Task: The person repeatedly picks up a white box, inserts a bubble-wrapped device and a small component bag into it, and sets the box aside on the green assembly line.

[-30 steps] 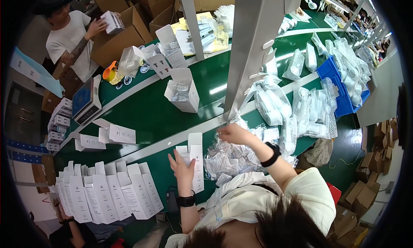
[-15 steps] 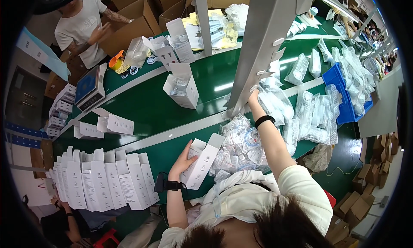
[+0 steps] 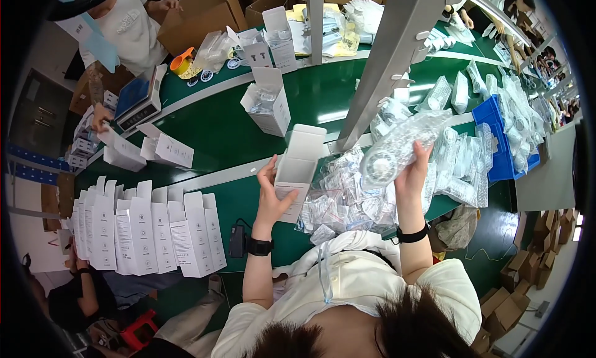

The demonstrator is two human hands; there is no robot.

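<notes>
- The right hand (image 3: 413,178) is now holding up a bubble-wrapped package (image 3: 397,145), no longer reaching beside the post (image 3: 388,66); both hands are thus being occupied.
- The left hand (image 3: 271,193), apart from the right, is gripping an open white box (image 3: 292,199) at its sides; its inside is not showing clearly.
- The package is hanging above the small bags (image 3: 354,199), right of that box.
- Another open box (image 3: 281,114) is holding clear bags (image 3: 263,102).
- A blue bin (image 3: 500,160) is holding more wrapped packs (image 3: 516,125).

Left grip (image 3: 272,199): box (image 3: 299,168), right grip (image 3: 411,176): bubble-wrap pack (image 3: 394,145)
</notes>
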